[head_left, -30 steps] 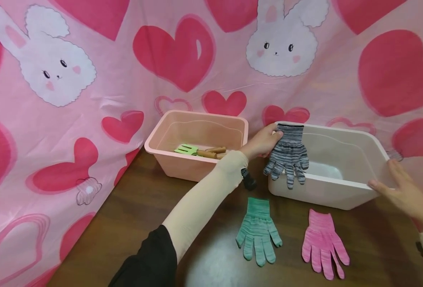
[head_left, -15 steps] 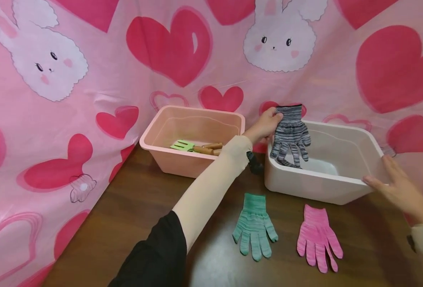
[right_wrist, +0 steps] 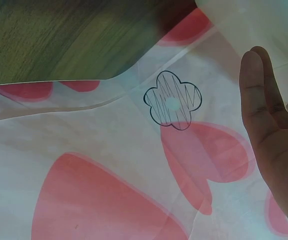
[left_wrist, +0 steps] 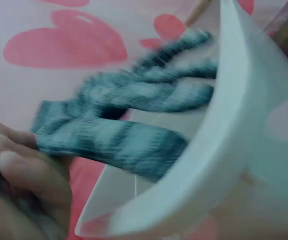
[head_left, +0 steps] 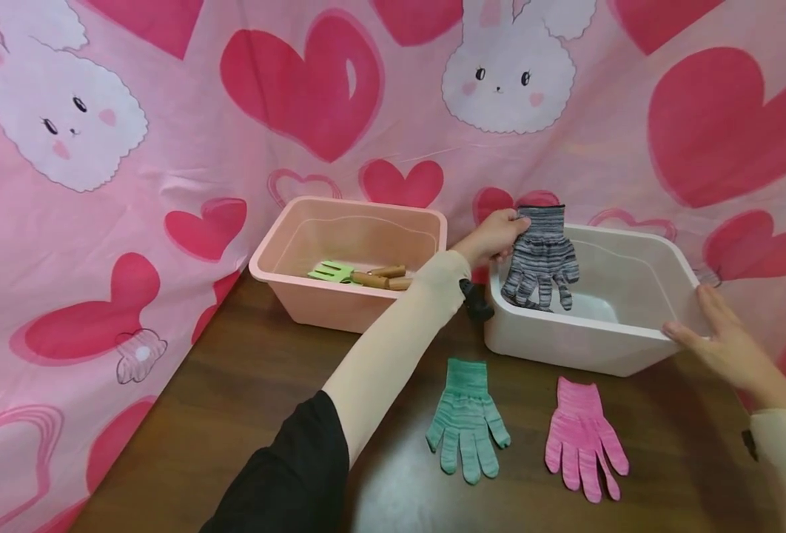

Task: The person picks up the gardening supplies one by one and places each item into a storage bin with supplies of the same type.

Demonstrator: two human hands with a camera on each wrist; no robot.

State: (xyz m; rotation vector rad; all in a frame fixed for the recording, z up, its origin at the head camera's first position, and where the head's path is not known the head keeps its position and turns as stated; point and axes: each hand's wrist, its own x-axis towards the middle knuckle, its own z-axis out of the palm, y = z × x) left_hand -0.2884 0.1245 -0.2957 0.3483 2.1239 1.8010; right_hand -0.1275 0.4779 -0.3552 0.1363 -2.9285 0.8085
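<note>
My left hand (head_left: 496, 235) pinches a grey-and-black striped knit glove (head_left: 541, 255) by the edge of its cuff. The glove hangs fingers down at the left end of the white bin (head_left: 579, 349), its fingertips behind the front rim. In the left wrist view the glove (left_wrist: 109, 135) is blurred, with its fingers reaching past the bin's rim (left_wrist: 224, 125). My right hand (head_left: 733, 352) rests against the bin's right end, thumb at the front corner. Straight fingers of that right hand (right_wrist: 269, 110) show in the right wrist view.
A green knit glove (head_left: 468, 422) and a pink one (head_left: 585, 440) lie flat before the white bin. Left of it stands a pink bin (head_left: 340, 300) with a green hand fork (head_left: 331, 272) and wooden handles inside. A heart-patterned cloth (head_left: 393, 96) backs the brown table (head_left: 233, 414).
The striped glove has been lifted from in front of the white bin's rim, then lowered slightly, so its fingers hang inside. My right hand stays at the bin's right end. The head view has shifted slightly.
</note>
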